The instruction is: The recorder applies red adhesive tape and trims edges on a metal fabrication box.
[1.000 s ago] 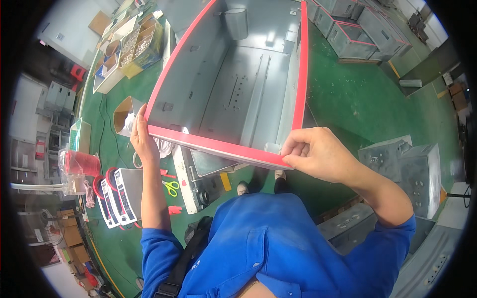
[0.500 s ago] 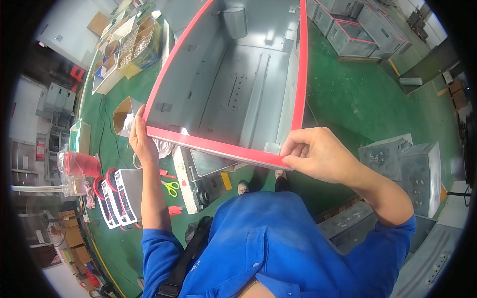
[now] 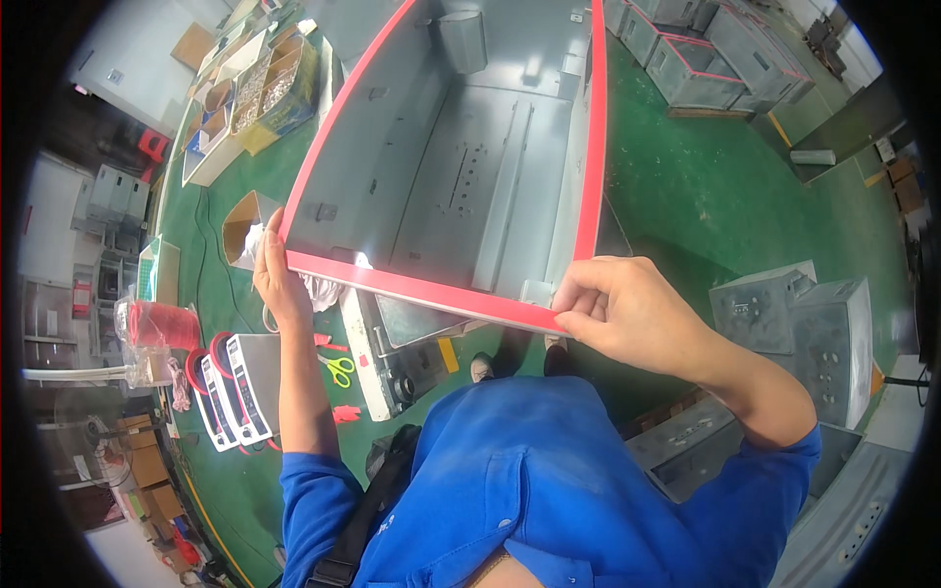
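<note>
The grey metal cabinet [image 3: 470, 157] lies open on the green counter [image 3: 706, 196], red sealing strip [image 3: 421, 291] lining its rim. Both near corners are pinched: left hand [image 3: 279, 284], right hand [image 3: 627, 314]. The strip looks seated all round; only pressing seems left.

A green floor [image 3: 745, 186] spreads across the right side of the room, with a yellow line [image 3: 781, 129] painted near its far edge. More grey metal cabinets [image 3: 686, 39] with red-edged openings stand in a row at the top right, and two closed grey boxes [image 3: 804, 323] sit on the floor at the right. On the left runs a long green worktop [image 3: 211, 284] carrying cardboard boxes of small parts [image 3: 255, 88], a black cable, yellow-handled scissors [image 3: 338, 368] and red rolls. Stacked cartons [image 3: 147, 470] stand at the lower left. Bright light glints off the metal surfaces.
</note>
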Available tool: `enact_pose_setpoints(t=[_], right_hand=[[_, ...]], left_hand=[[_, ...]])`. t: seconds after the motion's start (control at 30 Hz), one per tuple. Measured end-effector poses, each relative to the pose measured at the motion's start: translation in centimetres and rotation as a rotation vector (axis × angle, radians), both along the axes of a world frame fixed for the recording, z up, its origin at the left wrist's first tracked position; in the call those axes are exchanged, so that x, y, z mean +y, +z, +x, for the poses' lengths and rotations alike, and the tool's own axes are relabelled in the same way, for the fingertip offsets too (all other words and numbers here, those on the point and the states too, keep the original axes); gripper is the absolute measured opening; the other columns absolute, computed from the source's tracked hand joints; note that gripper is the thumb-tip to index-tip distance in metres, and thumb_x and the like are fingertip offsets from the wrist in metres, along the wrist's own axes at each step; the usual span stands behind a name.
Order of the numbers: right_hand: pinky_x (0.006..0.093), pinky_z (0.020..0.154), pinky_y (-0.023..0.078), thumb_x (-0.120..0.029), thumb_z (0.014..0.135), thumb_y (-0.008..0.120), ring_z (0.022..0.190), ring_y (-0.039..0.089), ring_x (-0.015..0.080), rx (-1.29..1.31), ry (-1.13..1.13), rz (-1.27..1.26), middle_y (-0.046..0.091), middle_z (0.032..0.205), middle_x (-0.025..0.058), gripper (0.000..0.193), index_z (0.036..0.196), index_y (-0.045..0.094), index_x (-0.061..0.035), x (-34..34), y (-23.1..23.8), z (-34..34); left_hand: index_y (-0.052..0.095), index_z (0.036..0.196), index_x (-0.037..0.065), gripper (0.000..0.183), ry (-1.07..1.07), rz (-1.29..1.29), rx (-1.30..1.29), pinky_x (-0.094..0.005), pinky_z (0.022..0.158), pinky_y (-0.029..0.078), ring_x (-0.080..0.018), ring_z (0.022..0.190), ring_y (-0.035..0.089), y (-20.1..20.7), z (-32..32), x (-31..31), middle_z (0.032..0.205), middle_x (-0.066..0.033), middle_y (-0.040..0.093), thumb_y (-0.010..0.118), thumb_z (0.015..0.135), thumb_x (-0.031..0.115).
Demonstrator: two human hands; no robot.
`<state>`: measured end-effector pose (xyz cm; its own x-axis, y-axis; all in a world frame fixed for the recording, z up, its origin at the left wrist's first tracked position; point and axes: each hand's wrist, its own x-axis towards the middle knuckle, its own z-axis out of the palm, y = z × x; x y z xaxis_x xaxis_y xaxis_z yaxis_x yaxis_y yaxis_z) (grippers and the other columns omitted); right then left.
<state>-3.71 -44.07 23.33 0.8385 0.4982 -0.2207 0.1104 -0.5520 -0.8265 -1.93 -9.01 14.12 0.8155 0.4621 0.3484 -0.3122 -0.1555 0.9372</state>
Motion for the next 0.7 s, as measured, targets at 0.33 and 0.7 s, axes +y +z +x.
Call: enact_pose_setpoints(t=[0.33, 0.7], right_hand=[[0.0314, 0.059, 0.045, -0.005, 0.073, 0.059, 0.063, 0.057, 0.0199, 0.067, -0.044, -0.004, 0.056, 0.07, 0.0085, 0.013, 0.085, 0.057, -0.0032, -1.1, 0.9, -0.1], [0.0358, 0.083, 0.042, -0.01, 0.071, 0.061, 0.096, 0.054, 0.0234, -1.002, 0.149, 0.037, 0.057, 0.1, 0.0082, 0.034, 0.105, 0.058, -0.004, -2.2, -4.5, -2.4]], left_hand=[[0.052, 0.114, -0.007, 0.037, 0.059, 0.067, 0.009, -0.0255, 0.088, 0.037, -0.0147, 0.099, 0.051, 0.1, -0.1, -0.2, 0.109, -0.0113, 0.055, 0.039, 0.093, 0.02], [0.053, 0.113, -0.006, 0.036, 0.11, 0.041, 0.037, -0.0248, 0.088, 0.036, -0.014, 0.099, 0.05, 0.5, -0.2, -0.8, 0.108, -0.0091, 0.056, 0.04, 0.093, 0.021]])
